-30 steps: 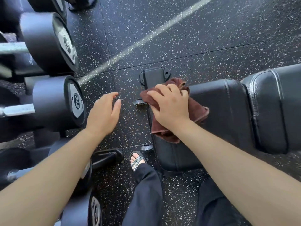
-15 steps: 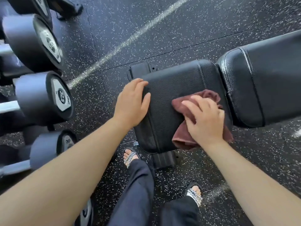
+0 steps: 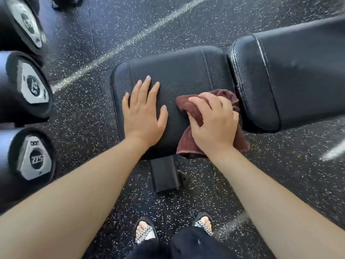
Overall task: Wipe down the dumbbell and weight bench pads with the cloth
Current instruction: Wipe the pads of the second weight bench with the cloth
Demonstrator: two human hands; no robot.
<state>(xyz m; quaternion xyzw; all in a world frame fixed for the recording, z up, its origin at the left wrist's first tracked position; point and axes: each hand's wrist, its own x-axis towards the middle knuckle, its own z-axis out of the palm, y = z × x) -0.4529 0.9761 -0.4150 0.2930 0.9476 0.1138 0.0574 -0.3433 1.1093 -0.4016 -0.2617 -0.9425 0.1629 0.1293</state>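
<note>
- Maroon cloth [image 3: 186, 144]: bunched on the right end of the seat pad [image 3: 179, 71], beside the back pad [image 3: 298, 71], one corner hanging over the near edge.
- Right hand [image 3: 214, 124]: I see fingers curled into the cloth, gripping it.
- Left hand [image 3: 143, 113]: flat on the seat pad, fingers straight and spread, holding nothing.
- Dumbbells [image 3: 31, 88]: racked at left, untouched.

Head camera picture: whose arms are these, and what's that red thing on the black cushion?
This camera sits on a person's head and looks down, so the arms are their own. The left hand lies flat on the bench's black seat pad. The right hand grips a dark red cloth on that pad, close to the longer back pad. At the left, the round ends of dumbbells face us. At the bottom are the person's sandals on the speckled floor.
</note>
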